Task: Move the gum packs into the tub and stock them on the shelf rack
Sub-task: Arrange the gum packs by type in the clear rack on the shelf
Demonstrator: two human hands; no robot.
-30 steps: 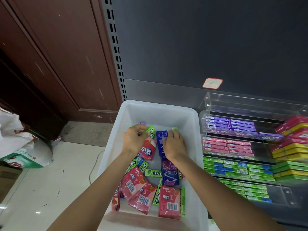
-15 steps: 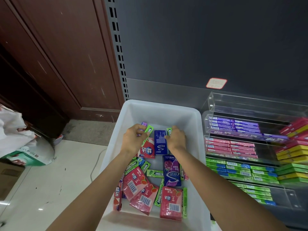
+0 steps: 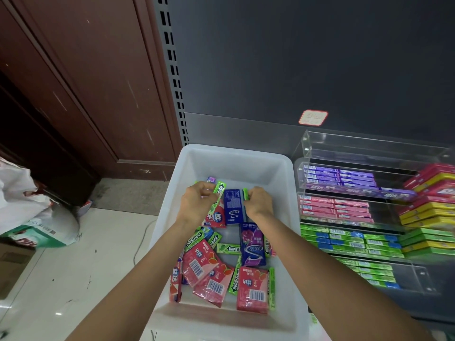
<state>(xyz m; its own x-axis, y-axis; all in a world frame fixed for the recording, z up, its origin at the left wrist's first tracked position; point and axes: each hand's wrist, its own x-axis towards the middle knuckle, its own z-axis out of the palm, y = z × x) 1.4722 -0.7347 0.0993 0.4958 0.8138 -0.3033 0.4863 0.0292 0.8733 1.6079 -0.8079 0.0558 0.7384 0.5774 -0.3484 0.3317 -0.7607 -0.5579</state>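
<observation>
- White translucent plastic formed the tub (image 3: 290, 217), a deep rectangular bin with rounded corners, standing just left of the shelf rack (image 3: 305, 148).
- Gum packs (image 3: 251, 289) lay scattered across its floor: glossy pink foil pouches with barcodes, slim green stick packs and flat blue and purple packets, some overlapping.
- Left hand (image 3: 195, 205) was curled around a slim green pack (image 3: 218, 193) near the far end of the tub, with a small purple pack end showing just above its fingers.
- Right hand (image 3: 258, 203) pinched the end of another green pack (image 3: 245, 194), fingers curled over it (how much of that pack lay beneath the palm could not be told).
- Blue packet (image 3: 232, 206) lay flat between the two hands.
- Clear acrylic tiers made up the rack, already holding neat rows of purple, pink and green boxes, with red and yellow boxes stacked at the right edge.
- Judging by this, filling the tub looked largely done; stocking the loose packs onto the rack seemed mostly still ahead, with the top tier apparently bare.
</observation>
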